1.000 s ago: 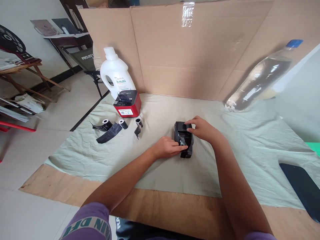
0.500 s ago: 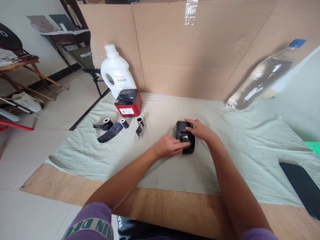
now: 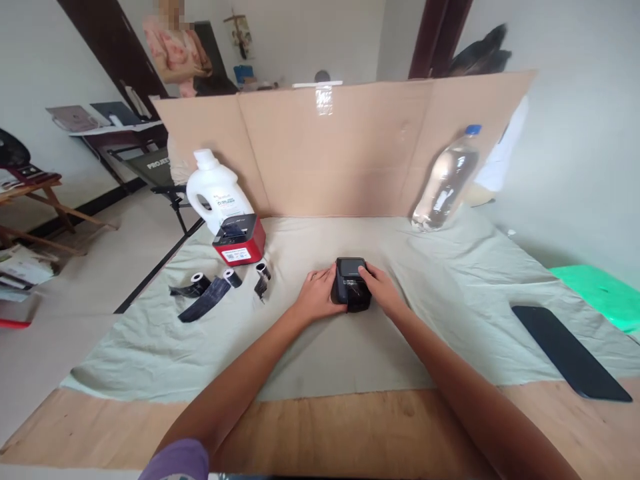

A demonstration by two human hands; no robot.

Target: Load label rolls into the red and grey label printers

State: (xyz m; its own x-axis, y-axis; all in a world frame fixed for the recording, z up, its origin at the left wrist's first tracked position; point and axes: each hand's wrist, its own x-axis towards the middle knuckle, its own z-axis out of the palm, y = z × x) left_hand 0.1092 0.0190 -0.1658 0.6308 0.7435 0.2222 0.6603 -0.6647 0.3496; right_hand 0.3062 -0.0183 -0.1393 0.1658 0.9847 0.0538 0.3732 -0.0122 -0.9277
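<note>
A small black portable printer (image 3: 352, 268) lies on the pale green cloth in front of me. My left hand (image 3: 319, 293) closes on its left side, thumb along the near left edge. Gripping the right side is my right hand (image 3: 380, 288), its thumb on the top face by the upper panel. A glossy dark strip covers the printer's lower front. Off to the left sit three small rolls: a roll (image 3: 202, 283) and a middle roll (image 3: 231, 278) with dark strips trailing, and a roll (image 3: 262, 270) with a short torn strip. A red and black printer (image 3: 245, 243) stands behind them.
Behind the red printer stands a white detergent jug (image 3: 217, 193). A cardboard panel (image 3: 340, 160) closes off the back, with a clear bottle (image 3: 447, 180) leaning at its right. A dark phone (image 3: 570, 353) and a green item (image 3: 597, 293) lie right. A person (image 3: 180, 57) stands beyond.
My left hand has gone from pointing a finger on the printer's front to holding its left side. The right hand stays on the right side. The view has tilted up, showing a person behind the panel.
</note>
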